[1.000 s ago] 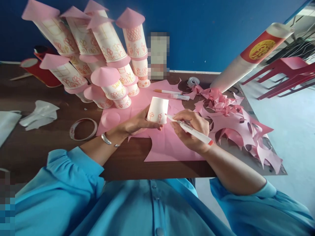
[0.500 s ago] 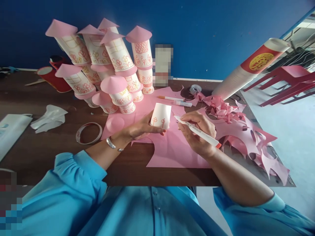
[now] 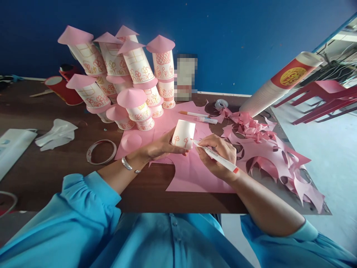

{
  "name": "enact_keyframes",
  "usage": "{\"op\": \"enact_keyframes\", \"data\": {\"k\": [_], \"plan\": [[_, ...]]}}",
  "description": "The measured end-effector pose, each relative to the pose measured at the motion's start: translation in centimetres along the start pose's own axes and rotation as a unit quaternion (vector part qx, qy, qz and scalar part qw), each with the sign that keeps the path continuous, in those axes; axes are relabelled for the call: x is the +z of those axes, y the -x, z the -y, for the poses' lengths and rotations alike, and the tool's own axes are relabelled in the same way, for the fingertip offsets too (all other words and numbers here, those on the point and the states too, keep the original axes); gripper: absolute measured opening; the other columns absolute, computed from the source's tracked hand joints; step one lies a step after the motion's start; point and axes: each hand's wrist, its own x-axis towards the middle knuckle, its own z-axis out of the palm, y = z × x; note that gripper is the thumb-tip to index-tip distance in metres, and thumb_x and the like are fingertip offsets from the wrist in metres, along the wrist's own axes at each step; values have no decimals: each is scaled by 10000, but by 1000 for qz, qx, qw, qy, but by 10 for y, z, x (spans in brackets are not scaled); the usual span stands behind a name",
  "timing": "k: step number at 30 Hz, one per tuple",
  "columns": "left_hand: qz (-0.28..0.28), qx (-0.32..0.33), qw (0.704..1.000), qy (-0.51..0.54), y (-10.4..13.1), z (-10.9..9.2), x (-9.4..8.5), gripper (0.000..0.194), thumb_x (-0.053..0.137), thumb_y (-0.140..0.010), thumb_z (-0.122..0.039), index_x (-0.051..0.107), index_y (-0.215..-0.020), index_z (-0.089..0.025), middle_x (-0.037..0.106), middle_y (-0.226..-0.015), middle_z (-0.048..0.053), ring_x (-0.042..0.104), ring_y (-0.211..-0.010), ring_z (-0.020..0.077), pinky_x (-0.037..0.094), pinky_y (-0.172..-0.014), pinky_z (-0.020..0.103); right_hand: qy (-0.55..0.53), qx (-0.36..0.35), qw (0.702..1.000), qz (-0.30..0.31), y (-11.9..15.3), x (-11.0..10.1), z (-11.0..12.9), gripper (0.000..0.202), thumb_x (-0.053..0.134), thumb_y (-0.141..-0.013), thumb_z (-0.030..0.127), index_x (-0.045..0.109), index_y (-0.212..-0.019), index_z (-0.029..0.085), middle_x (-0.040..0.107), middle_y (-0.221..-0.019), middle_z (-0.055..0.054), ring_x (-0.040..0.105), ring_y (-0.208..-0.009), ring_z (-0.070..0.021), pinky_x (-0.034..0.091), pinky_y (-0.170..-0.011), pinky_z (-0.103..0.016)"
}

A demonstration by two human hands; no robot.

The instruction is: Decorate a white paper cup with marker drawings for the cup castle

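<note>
My left hand (image 3: pixel 161 146) is wrapped round a white paper cup (image 3: pixel 184 131), held tilted above the pink paper (image 3: pixel 192 175). Two red flowers are drawn near the cup's lower edge. Between the fingers of my right hand (image 3: pixel 219 156) is a white marker (image 3: pixel 220 159) with a red end. Its tip is at the cup's right edge, by the second flower; whether it touches is too fine to tell. Behind my left hand stand several paper-cup towers (image 3: pixel 139 72) with pink cone roofs and drawn flowers and windows.
Two more markers (image 3: pixel 192 114) lie on the pink paper. Pink scraps (image 3: pixel 281 154) cover the table's right side, with a leaning stack of cups (image 3: pixel 275 87) behind. A tape roll (image 3: pixel 100 152), crumpled plastic (image 3: pixel 57 134) and a red cup (image 3: pixel 63 91) are at left. A blue wall (image 3: pixel 217 41) bounds the back.
My right hand has moved left, bringing the marker's tip from beside the cup to its right edge. My left hand still holds the cup. The view has shifted slightly.
</note>
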Motion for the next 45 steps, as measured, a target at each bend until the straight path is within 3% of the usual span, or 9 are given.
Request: {"op": "enact_keyframes", "data": {"k": [21, 29, 38, 45], "plan": [[-13, -22, 1000, -14, 0, 2, -2, 673, 998, -736, -302, 645, -1301, -211, 745, -1013, 41, 717, -902, 200, 622, -818, 359, 4, -19, 1000, -7, -1, 6, 1, 110, 702, -1034, 165, 644, -1049, 257, 793, -842, -5, 781, -694, -149, 609, -599, -236], [-4, -15, 1000, -16, 0, -1, 0, 563, 993, -737, -324, 678, -1188, -201, 740, -974, 44, 698, -884, 200, 595, -792, 342, 12, -9, 1000, -15, 1, 5, -1, 151, 727, -997, 143, 657, -1053, 264, 796, -840, 8, 790, -690, -154, 606, -598, -230], [-5, -7, 1000, -15, -1, 2, -1, 594, 988, -754, -311, 695, -1262, -220, 738, -1035, 54, 701, -928, 204, 618, -813, 353, 9, -11, 1000, 14, -1, 2, 4, 115, 687, -1040, 166, 628, -1043, 264, 785, -831, 16, 765, -659, -134, 591, -577, -224], [-2, 0, 1000, -12, 0, 0, 0, 535, 978, -766, -293, 691, -1210, -210, 735, -1021, 50, 701, -909, 194, 611, -797, 336, 13, -13, 1000, 12, -2, 2, 6, 117, 684, -1038, 165, 620, -1045, 263, 795, -847, 8, 770, -676, -135, 578, -582, -223]]}}
